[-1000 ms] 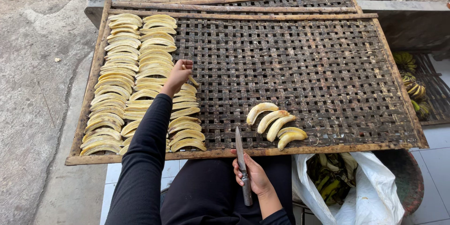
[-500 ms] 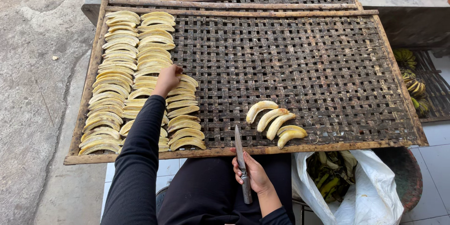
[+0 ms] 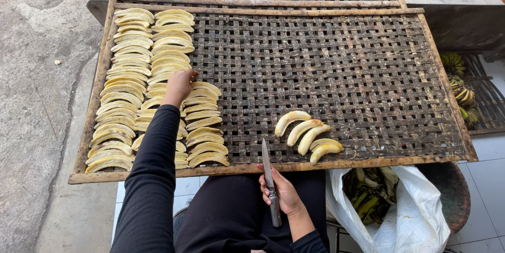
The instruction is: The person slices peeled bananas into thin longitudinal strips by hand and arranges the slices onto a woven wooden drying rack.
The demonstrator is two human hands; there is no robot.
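My left hand point(image 3: 180, 82) had drawn back along the banana slices point(image 3: 158, 63) on the woven drying rack point(image 3: 326, 63), its grip hidden; my right hand point(image 3: 284, 192) still clenched the knife point(image 3: 269, 179)

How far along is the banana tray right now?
Done: three columns of banana slices fill the left end of the woven tray. In hand: the left hand rests on the slices in the middle column, and the right hand holds a knife. Left: four peeled bananas lie unsliced, and most of the tray is bare.
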